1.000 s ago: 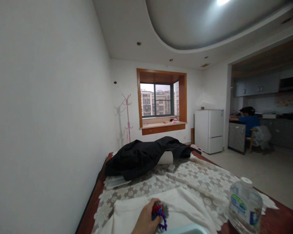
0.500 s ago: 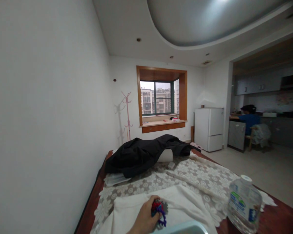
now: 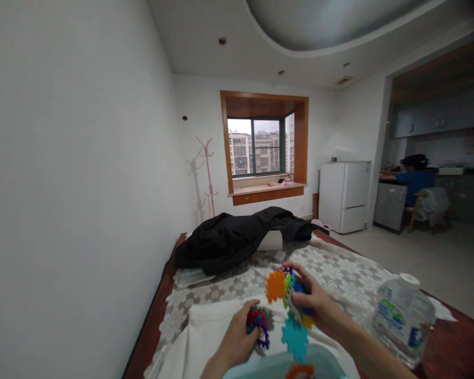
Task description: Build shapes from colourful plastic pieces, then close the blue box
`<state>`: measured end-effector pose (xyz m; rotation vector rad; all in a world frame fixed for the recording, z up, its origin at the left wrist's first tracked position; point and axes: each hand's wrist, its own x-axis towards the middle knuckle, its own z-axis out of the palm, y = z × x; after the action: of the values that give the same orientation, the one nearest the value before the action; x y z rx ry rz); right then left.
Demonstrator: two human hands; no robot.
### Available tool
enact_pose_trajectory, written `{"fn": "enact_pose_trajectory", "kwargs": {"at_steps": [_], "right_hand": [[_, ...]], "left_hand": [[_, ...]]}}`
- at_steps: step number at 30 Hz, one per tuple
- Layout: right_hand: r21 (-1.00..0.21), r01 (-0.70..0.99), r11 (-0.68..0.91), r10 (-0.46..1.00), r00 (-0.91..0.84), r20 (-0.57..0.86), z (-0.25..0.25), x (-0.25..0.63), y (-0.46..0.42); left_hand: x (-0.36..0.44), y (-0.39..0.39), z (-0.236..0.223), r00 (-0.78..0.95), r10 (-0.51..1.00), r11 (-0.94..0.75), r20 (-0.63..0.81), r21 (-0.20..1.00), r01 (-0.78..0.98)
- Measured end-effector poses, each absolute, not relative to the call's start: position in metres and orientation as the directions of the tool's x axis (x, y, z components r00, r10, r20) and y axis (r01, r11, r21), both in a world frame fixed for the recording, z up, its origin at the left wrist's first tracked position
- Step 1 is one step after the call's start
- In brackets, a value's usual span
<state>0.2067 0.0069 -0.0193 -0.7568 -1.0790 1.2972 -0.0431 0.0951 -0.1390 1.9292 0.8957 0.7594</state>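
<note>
My left hand (image 3: 237,339) is closed around a small bunch of red, purple and grey plastic gear pieces (image 3: 258,324), held just above a white cloth (image 3: 205,337). My right hand (image 3: 314,304) grips a joined cluster of gear pieces (image 3: 288,295) in orange, green, blue and teal, lifted above a pale blue basin (image 3: 268,368) at the bottom edge. Another orange piece (image 3: 299,371) shows inside the basin. The two hands are close together, a little apart.
A lace tablecloth (image 3: 332,273) covers the dark wooden table. A black jacket (image 3: 237,237) lies at its far end. A clear plastic water jug (image 3: 403,318) stands at the right. A white fridge (image 3: 344,196) and a seated person (image 3: 414,184) are far behind.
My right hand has come into view from below, holding the coloured gear cluster up beside the left hand. The camera tilted slightly down. The left hand kept its place.
</note>
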Motion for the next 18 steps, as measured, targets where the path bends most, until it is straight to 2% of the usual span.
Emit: {"fn": "enact_pose_trajectory", "kwargs": {"at_steps": [3, 6, 9, 13, 18], "right_hand": [[-0.905, -0.383, 0.185, 0.982, 0.114, 0.152, -0.049, 0.198, 0.042], [-0.914, -0.364, 0.181, 0.975, 0.186, 0.119, -0.087, 0.184, 0.064], [-0.938, -0.201, 0.281, 0.948, 0.209, 0.239, -0.121, 0.17, 0.072], [-0.907, 0.077, 0.414, 0.909, 0.01, 0.416, -0.144, 0.162, 0.064], [-0.796, 0.316, 0.516, 0.856, -0.215, 0.47, -0.149, 0.166, 0.056]], "left_hand": [[-0.042, 0.094, -0.138, 0.463, 0.871, -0.354, 0.166, 0.866, 0.355], [-0.04, 0.092, -0.137, 0.444, 0.877, -0.352, 0.182, 0.873, 0.338], [-0.038, 0.091, -0.139, 0.461, 0.86, -0.388, 0.217, 0.865, 0.317], [-0.038, 0.093, -0.146, 0.503, 0.835, -0.415, 0.223, 0.855, 0.311], [-0.043, 0.096, -0.151, 0.589, 0.771, -0.443, 0.241, 0.868, 0.223]]}}
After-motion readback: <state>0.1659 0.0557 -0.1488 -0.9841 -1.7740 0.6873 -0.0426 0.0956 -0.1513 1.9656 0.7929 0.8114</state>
